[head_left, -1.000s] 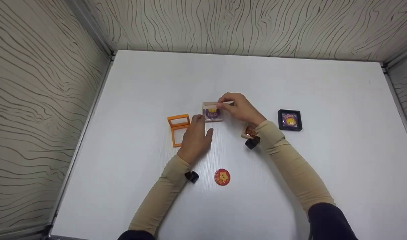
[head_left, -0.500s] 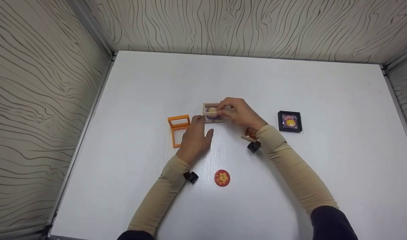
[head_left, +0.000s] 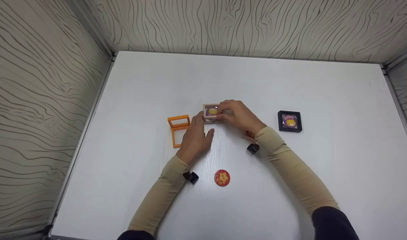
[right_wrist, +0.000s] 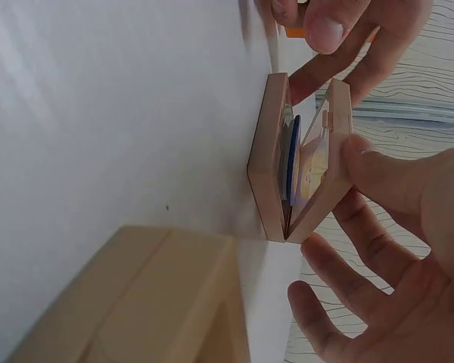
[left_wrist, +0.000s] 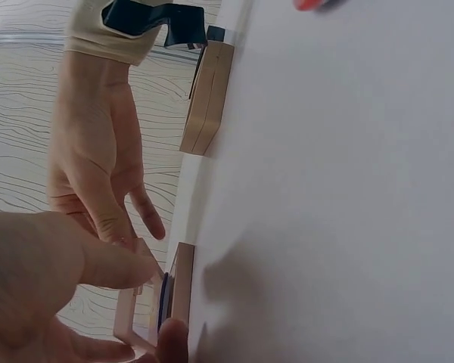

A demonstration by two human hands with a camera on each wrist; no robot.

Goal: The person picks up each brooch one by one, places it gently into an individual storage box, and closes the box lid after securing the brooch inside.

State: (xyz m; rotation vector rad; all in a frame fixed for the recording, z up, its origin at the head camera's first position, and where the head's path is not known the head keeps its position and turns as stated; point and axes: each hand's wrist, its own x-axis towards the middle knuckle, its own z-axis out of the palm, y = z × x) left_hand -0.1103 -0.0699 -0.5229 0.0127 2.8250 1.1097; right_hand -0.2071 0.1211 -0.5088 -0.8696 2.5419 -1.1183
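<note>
Pink case (right_wrist: 266, 166): on table (head_left: 250, 200), badge (right_wrist: 293, 159) inside.
Lid (right_wrist: 318, 208): lower than a second ago; I judge closing well along, gap remaining.
Right hand (head_left: 240, 115): thumb and finger pinch lid.
Left hand (head_left: 194, 140): fingers straight, touching case, no grip.

Muted light, soft shadows — faint sheen

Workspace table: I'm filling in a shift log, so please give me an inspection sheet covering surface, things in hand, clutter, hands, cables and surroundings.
Surface: plain white table
Things in hand: pinkish case, lid partly open, round badge inside
Clutter: open orange frame, tan case partly hidden by the right wrist, black case, red badge
Hands: right hand pinches the lid; left hand touches the pinkish case
Cables: nothing seen
Surroundings: wood-patterned panels behind and at both sides
</note>
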